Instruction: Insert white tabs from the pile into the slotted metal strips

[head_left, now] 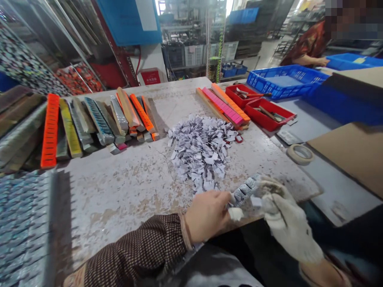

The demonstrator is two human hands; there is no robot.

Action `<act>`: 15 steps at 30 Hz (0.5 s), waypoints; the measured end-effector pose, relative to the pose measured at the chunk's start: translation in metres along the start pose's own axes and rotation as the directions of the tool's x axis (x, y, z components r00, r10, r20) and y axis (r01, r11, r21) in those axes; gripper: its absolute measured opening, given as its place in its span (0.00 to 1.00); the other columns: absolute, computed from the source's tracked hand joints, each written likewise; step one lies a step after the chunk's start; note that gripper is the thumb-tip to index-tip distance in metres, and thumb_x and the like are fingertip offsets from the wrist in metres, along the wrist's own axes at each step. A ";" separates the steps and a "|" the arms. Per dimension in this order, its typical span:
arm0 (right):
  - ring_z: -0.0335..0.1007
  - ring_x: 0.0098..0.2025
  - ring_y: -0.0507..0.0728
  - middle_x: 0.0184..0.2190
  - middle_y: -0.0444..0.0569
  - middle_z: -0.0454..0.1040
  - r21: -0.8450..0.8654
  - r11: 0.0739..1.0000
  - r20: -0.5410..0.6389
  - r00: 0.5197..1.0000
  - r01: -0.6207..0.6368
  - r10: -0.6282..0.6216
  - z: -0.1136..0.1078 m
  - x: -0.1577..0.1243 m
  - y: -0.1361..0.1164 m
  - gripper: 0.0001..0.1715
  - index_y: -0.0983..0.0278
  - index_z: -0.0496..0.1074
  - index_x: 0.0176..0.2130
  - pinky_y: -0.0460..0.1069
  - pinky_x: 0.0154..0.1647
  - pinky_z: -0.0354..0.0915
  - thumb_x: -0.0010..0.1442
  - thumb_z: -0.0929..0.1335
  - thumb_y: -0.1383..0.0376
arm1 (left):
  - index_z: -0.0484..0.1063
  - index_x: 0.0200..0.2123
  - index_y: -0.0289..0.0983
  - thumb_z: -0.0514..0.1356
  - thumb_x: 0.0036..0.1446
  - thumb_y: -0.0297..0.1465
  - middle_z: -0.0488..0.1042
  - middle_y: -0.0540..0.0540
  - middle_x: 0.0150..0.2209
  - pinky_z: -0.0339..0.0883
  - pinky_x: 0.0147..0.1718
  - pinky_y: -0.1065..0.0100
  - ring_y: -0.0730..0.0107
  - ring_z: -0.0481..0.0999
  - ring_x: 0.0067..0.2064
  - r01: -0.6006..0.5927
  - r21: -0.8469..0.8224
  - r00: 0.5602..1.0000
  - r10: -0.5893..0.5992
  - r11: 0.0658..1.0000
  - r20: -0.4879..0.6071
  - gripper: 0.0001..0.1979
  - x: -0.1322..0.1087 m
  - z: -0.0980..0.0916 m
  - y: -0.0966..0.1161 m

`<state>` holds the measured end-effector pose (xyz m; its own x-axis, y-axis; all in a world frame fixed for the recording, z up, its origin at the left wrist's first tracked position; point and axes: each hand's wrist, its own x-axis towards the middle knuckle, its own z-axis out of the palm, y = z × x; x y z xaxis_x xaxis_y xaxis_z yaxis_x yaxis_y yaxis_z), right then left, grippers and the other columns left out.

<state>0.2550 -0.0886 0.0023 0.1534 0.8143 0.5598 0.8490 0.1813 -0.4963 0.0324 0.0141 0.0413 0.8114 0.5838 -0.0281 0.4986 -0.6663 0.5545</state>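
A short grey slotted strip [245, 189] is held between my hands at the table's front edge. My left hand [210, 215], bare with a white cover on a fingertip, is closed round the strip's left end. My right hand [283, 217], in a soiled white glove, grips its other end. A small white piece [256, 201] shows beside the gloved fingers. Just beyond my hands lies a heap of small white pieces [203, 145] on the worn table [119, 195].
Slotted bars [50, 129] line the back left; a grey ridged rack [24, 227] stands front left. Pink and orange bars [223, 105], red trays [267, 113], tape [300, 153] and a blue crate [284, 79] are right. Another person's hand [321, 61] touches a far crate.
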 end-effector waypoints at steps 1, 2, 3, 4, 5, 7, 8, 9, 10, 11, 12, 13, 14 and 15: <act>0.74 0.57 0.66 0.54 0.58 0.75 -0.086 0.994 -0.025 0.998 0.063 -0.065 0.000 0.003 0.011 0.07 0.60 0.73 0.40 0.62 0.57 0.74 0.70 0.65 0.66 | 0.72 0.45 0.38 0.61 0.67 0.32 0.78 0.45 0.41 0.69 0.41 0.64 0.61 0.77 0.43 0.038 0.081 0.999 -0.037 0.996 -0.007 0.06 0.004 -0.002 -0.006; 0.73 0.58 0.67 0.53 0.57 0.75 -0.154 0.981 -0.013 0.993 0.115 -0.118 0.001 0.007 0.020 0.08 0.60 0.72 0.37 0.63 0.56 0.74 0.69 0.65 0.66 | 0.72 0.47 0.38 0.61 0.67 0.33 0.78 0.43 0.43 0.70 0.44 0.62 0.58 0.77 0.45 0.074 0.165 0.997 -0.073 0.984 -0.012 0.08 0.008 -0.003 -0.012; 0.72 0.59 0.68 0.52 0.57 0.76 -0.205 0.968 0.023 0.990 0.144 -0.142 0.004 0.010 0.026 0.09 0.59 0.71 0.35 0.64 0.57 0.74 0.68 0.65 0.66 | 0.72 0.47 0.37 0.61 0.67 0.32 0.77 0.41 0.44 0.70 0.45 0.60 0.56 0.76 0.47 0.104 0.242 0.994 -0.104 0.965 -0.014 0.08 0.011 -0.003 -0.018; 0.71 0.61 0.68 0.51 0.56 0.76 -0.227 0.960 0.050 0.986 0.167 -0.160 0.006 0.013 0.030 0.10 0.59 0.70 0.33 0.64 0.58 0.72 0.68 0.66 0.66 | 0.72 0.46 0.36 0.60 0.67 0.32 0.77 0.40 0.46 0.70 0.46 0.59 0.54 0.76 0.48 0.127 0.304 0.992 -0.129 0.944 -0.012 0.07 0.014 -0.002 -0.024; 0.69 0.62 0.69 0.51 0.56 0.76 -0.248 0.949 0.083 0.981 0.192 -0.177 0.009 0.015 0.030 0.10 0.59 0.69 0.32 0.65 0.59 0.71 0.67 0.66 0.67 | 0.72 0.45 0.35 0.60 0.67 0.31 0.76 0.39 0.46 0.70 0.47 0.58 0.53 0.76 0.50 0.142 0.348 0.989 -0.148 0.927 -0.008 0.07 0.016 0.000 -0.029; 0.68 0.62 0.69 0.50 0.57 0.76 -0.293 0.922 0.134 0.966 0.253 -0.222 0.014 0.020 0.027 0.09 0.61 0.70 0.32 0.65 0.60 0.69 0.67 0.66 0.67 | 0.72 0.46 0.34 0.60 0.67 0.31 0.75 0.38 0.47 0.71 0.46 0.58 0.51 0.75 0.51 0.160 0.387 0.985 -0.171 0.908 -0.007 0.07 0.018 0.004 -0.036; 0.68 0.62 0.69 0.49 0.58 0.76 -0.321 0.902 0.161 0.955 0.289 -0.249 0.016 0.022 0.024 0.08 0.61 0.71 0.34 0.65 0.61 0.68 0.67 0.66 0.67 | 0.72 0.46 0.34 0.59 0.67 0.31 0.75 0.37 0.46 0.70 0.46 0.58 0.51 0.75 0.51 0.170 0.387 0.984 -0.179 0.906 -0.014 0.07 0.019 0.006 -0.038; 0.69 0.61 0.70 0.49 0.58 0.76 -0.345 0.882 0.192 0.944 0.320 -0.267 0.017 0.025 0.022 0.07 0.62 0.72 0.36 0.66 0.61 0.67 0.67 0.65 0.68 | 0.72 0.46 0.34 0.59 0.68 0.30 0.75 0.37 0.46 0.70 0.46 0.58 0.50 0.75 0.51 0.174 0.379 0.983 -0.181 0.909 -0.017 0.07 0.020 0.008 -0.040; 0.69 0.61 0.70 0.48 0.59 0.76 -0.357 0.868 0.227 0.934 0.344 -0.277 0.017 0.027 0.020 0.07 0.63 0.73 0.38 0.67 0.61 0.66 0.67 0.65 0.69 | 0.72 0.46 0.34 0.58 0.67 0.29 0.75 0.37 0.46 0.70 0.46 0.58 0.51 0.75 0.51 0.175 0.365 0.983 -0.181 0.914 -0.020 0.07 0.021 0.009 -0.041; 0.69 0.61 0.70 0.47 0.59 0.76 -0.352 0.864 0.260 0.924 0.361 -0.280 0.017 0.029 0.019 0.07 0.63 0.73 0.39 0.67 0.61 0.66 0.67 0.64 0.69 | 0.71 0.46 0.34 0.58 0.67 0.28 0.76 0.37 0.46 0.70 0.47 0.58 0.51 0.75 0.51 0.176 0.352 0.983 -0.180 0.919 -0.021 0.06 0.021 0.010 -0.042; 0.69 0.61 0.70 0.47 0.58 0.76 -0.333 0.866 0.296 0.914 0.372 -0.279 0.017 0.031 0.020 0.08 0.64 0.73 0.40 0.67 0.61 0.65 0.66 0.64 0.70 | 0.71 0.46 0.34 0.59 0.66 0.28 0.76 0.37 0.46 0.70 0.47 0.58 0.51 0.75 0.51 0.178 0.330 0.983 -0.182 0.927 -0.020 0.06 0.022 0.010 -0.043; 0.69 0.61 0.70 0.47 0.58 0.76 -0.303 0.874 0.330 0.902 0.381 -0.279 0.017 0.033 0.021 0.09 0.64 0.74 0.40 0.67 0.62 0.65 0.64 0.64 0.72 | 0.71 0.45 0.34 0.59 0.65 0.27 0.76 0.37 0.46 0.69 0.48 0.58 0.51 0.75 0.51 0.185 0.302 0.982 -0.188 0.935 -0.019 0.06 0.023 0.009 -0.044; 0.68 0.61 0.69 0.47 0.58 0.76 -0.267 0.884 0.362 0.890 0.384 -0.277 0.017 0.035 0.024 0.09 0.64 0.74 0.40 0.66 0.62 0.65 0.62 0.65 0.73 | 0.71 0.45 0.34 0.59 0.64 0.26 0.77 0.38 0.46 0.69 0.49 0.58 0.52 0.75 0.51 0.194 0.271 0.980 -0.197 0.943 -0.017 0.07 0.023 0.009 -0.045; 0.68 0.61 0.69 0.47 0.59 0.76 -0.233 0.894 0.387 0.880 0.383 -0.276 0.018 0.036 0.026 0.09 0.64 0.74 0.39 0.66 0.62 0.65 0.60 0.65 0.73 | 0.71 0.45 0.34 0.59 0.64 0.26 0.77 0.38 0.46 0.68 0.49 0.58 0.52 0.75 0.51 0.204 0.238 0.978 -0.206 0.950 -0.015 0.07 0.023 0.008 -0.046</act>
<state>0.2739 -0.0447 -0.0024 -0.2952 0.8799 0.3724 0.9354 0.3455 -0.0750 0.0308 0.0548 0.0081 0.6864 0.7157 -0.1291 0.7115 -0.6239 0.3233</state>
